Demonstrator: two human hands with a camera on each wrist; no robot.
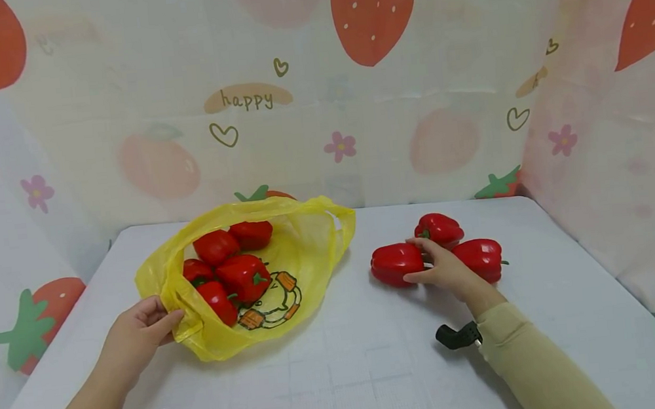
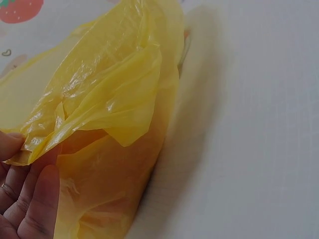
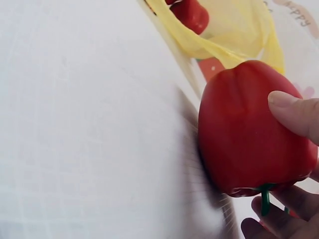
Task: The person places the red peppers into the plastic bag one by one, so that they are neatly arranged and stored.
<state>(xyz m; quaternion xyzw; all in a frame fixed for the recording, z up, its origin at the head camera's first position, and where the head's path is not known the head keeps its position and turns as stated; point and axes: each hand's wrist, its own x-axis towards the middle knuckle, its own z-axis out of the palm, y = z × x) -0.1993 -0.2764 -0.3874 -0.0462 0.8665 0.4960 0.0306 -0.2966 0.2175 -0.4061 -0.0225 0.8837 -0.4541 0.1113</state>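
Observation:
My left hand (image 1: 138, 331) pinches the near-left rim of a yellow plastic bag (image 1: 323, 257), thumb against fingers. The bag lies with its mouth spread toward me, and several red bell peppers (image 1: 244, 278) sit inside. To the right of the bag, my right hand (image 1: 449, 272) holds another red bell pepper (image 3: 254, 129) by its stem end. The thumb (image 3: 291, 113) presses on its side in the right wrist view, while the other fingers are partly hidden behind it. The green stem (image 3: 265, 201) points back toward the palm.
Two more red bell peppers lie beside the right hand, one behind it (image 1: 439, 228) and one to its right (image 1: 483, 256). A white table (image 1: 321, 389) carries everything. Strawberry-print cloth (image 1: 301, 55) hangs behind and on both sides.

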